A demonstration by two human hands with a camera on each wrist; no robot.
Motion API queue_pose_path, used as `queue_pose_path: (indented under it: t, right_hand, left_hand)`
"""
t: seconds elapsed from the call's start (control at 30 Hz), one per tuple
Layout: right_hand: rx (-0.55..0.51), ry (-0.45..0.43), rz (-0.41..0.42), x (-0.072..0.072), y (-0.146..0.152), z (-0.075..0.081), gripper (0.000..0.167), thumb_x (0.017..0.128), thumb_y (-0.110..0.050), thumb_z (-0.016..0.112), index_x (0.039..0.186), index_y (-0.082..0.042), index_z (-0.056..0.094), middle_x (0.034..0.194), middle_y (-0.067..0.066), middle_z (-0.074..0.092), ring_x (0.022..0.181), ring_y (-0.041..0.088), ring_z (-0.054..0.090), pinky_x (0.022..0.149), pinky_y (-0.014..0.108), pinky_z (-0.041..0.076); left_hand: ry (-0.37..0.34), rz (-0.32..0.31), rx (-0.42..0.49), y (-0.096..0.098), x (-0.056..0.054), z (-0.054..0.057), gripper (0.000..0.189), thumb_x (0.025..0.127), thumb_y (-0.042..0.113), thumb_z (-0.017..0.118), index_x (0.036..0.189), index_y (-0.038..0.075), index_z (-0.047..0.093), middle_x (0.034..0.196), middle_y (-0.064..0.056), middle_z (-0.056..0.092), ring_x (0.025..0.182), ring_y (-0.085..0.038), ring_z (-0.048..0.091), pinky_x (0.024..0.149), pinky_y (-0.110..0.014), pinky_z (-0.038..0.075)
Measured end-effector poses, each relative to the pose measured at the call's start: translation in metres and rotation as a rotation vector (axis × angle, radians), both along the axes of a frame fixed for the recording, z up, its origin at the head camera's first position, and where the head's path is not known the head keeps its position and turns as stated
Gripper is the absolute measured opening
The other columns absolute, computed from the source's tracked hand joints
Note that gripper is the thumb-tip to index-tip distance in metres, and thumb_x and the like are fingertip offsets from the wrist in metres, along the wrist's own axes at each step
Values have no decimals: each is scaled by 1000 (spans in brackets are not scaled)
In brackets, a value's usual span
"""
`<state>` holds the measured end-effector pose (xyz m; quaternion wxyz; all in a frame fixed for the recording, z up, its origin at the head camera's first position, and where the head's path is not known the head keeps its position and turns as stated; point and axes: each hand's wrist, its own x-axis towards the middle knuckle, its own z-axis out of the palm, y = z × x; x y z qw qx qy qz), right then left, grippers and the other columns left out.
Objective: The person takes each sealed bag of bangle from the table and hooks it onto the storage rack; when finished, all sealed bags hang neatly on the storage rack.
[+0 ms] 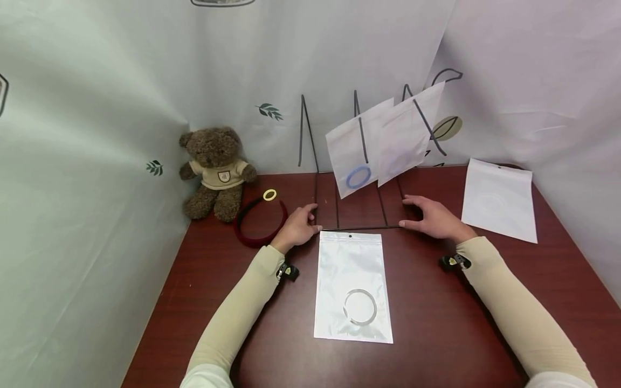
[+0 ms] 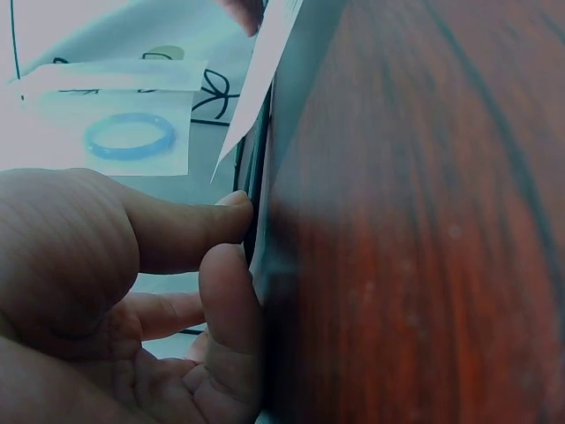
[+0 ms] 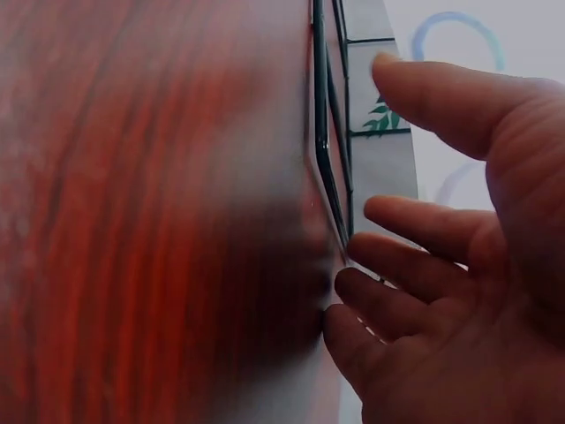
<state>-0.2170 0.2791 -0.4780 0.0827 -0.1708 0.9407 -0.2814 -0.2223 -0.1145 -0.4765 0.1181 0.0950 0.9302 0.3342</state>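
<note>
A black wire rack (image 1: 359, 228) with upright zigzag prongs stands at the back of the table. My left hand (image 1: 298, 226) is at its front left corner; in the left wrist view the thumb and a curled finger (image 2: 231, 296) pinch the black wire. On the other side, my right hand (image 1: 434, 217) spreads its fingers beside the front right corner, thumb apart from them, holding nothing. Two white pouches lean among the prongs, one showing a blue ring-shaped bangle (image 1: 358, 177). Flat in front of the rack lies a silvery zip pouch (image 1: 346, 264) with a clear bangle (image 1: 360, 307).
A brown teddy bear (image 1: 215, 172) sits at the back left. Near it lie a dark red headband (image 1: 257, 242) and a yellow ring (image 1: 269, 195). Another white pouch (image 1: 499, 205) lies at the right. A pale curtain (image 1: 87, 161) surrounds the table.
</note>
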Motion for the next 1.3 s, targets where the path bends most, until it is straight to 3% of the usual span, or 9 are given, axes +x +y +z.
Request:
queue_pose_path:
  t: [0.33,0.6,0.77,0.97,1.07,1.3]
  right_hand:
    - [54,-4,56,-1,2,-1,73,98,-25,76,156,7,45,166,28,37,156,47,32,124,62,29]
    - [58,-7,56,-2,2,1,72,98,-24,76,156,6,45,166,27,38,156,48,32,124,63,28]
    - [57,-6,54,-1,2,0,72,98,-25,76,156,6,45,166,27,38,155,47,33,124,63,29]
    - [54,-12,44,-2,4,-1,72,98,-25,76,157,5,46,166,27,39,155,47,33,123,63,29]
    - [57,-12,42,-3,5,-2,72,99,-26,76,157,4,46,166,26,39,155,47,33,123,63,29]
    - [53,-15,47,-4,4,-4,73,99,-26,76,157,4,46,166,26,39,156,46,33,124,62,29]
  left_hand:
    - [-15,6,22,-1,-1,-2,68,98,16,76,158,7,47,120,-14,61,107,-28,58,101,-43,48]
    - [-78,20,141,-4,3,3,60,102,18,70,157,6,48,125,-16,62,80,-20,66,78,-34,56]
    - [-110,39,182,-6,7,6,52,105,25,68,152,8,54,128,-16,61,77,-20,67,71,-33,57]
    - [-89,53,216,-8,19,8,37,102,30,71,131,8,64,119,-13,66,80,-19,68,75,-33,57]
    - [-117,51,249,-9,24,8,32,101,31,73,122,9,64,112,-11,68,77,-19,69,73,-33,57]
    - [-182,46,311,-10,30,5,36,96,23,78,123,7,62,104,-11,72,72,-19,69,66,-32,57]
